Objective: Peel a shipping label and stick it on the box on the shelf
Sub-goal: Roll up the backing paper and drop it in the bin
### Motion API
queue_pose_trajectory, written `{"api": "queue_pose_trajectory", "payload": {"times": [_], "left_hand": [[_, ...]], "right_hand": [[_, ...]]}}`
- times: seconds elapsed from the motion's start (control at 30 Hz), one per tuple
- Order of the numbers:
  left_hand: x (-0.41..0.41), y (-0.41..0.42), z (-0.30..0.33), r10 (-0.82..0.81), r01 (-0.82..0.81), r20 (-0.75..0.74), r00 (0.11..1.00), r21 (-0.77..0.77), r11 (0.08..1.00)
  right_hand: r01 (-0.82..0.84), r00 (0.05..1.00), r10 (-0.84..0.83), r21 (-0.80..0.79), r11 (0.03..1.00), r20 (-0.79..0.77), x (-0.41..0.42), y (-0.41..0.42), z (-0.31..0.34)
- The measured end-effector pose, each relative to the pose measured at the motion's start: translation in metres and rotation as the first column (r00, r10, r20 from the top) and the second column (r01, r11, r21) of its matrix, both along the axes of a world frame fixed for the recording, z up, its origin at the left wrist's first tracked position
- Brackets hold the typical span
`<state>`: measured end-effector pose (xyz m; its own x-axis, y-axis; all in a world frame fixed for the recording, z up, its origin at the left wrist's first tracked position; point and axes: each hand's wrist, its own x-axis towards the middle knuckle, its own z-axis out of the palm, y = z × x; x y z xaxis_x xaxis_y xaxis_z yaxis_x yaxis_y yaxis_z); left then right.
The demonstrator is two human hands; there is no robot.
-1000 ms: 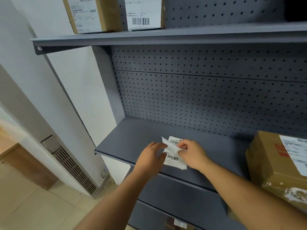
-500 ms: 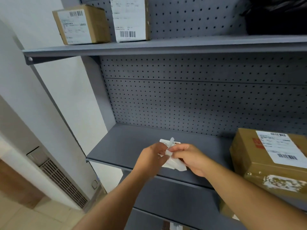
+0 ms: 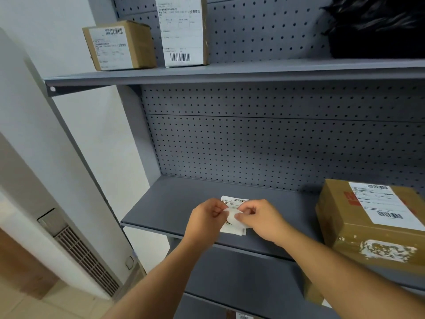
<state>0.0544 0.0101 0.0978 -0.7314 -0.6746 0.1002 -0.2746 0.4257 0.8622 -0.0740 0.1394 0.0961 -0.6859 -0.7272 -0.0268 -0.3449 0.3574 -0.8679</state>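
A white shipping label (image 3: 233,219) with barcodes is held over the grey middle shelf (image 3: 174,203). My left hand (image 3: 205,218) pinches its left edge and my right hand (image 3: 261,218) pinches a curled corner near its middle. A brown cardboard box (image 3: 340,226) sits at the right end of the same shelf, with a white label stuck on its top and torn tape on its front. My hands are left of that box and apart from it.
The upper shelf (image 3: 230,72) carries a small brown box (image 3: 140,44), a taller labelled box (image 3: 184,31) and a black object (image 3: 377,26). A pegboard (image 3: 276,146) backs the shelves. A white wall and a floor vent (image 3: 85,256) lie to the left.
The view has tilted upward, showing more of the upper shelf. My hands stay on the label, which has flattened somewhat while a corner curls between my fingers.
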Motion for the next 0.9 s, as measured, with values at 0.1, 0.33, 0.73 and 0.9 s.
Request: {"api": "queue_pose_trajectory", "payload": {"times": [0.1, 0.33, 0.73, 0.9], "left_hand": [[0.005, 0.009, -0.003, 0.045, -0.038, -0.084, 0.995, 0.084, 0.996], [0.013, 0.012, -0.01, -0.149, 0.143, -0.091, 0.985, -0.07, 0.987], [0.021, 0.005, 0.006, 0.071, -0.069, 0.006, 0.997, -0.156, 0.985], [0.024, 0.011, 0.004, 0.079, -0.08, -0.025, 0.997, -0.077, 0.994]], "right_hand": [[0.187, 0.937, -0.142, -0.115, 0.976, 0.319, 0.011, -0.008, 0.001], [0.333, 0.722, -0.165, -0.128, 0.934, 0.672, 0.02, -0.015, 0.002], [0.183, 0.62, 0.014, -0.162, 0.97, 0.785, 0.031, -0.018, 0.007], [0.215, 0.601, 0.042, -0.212, 0.953, 0.798, 0.034, -0.018, 0.01]]}}
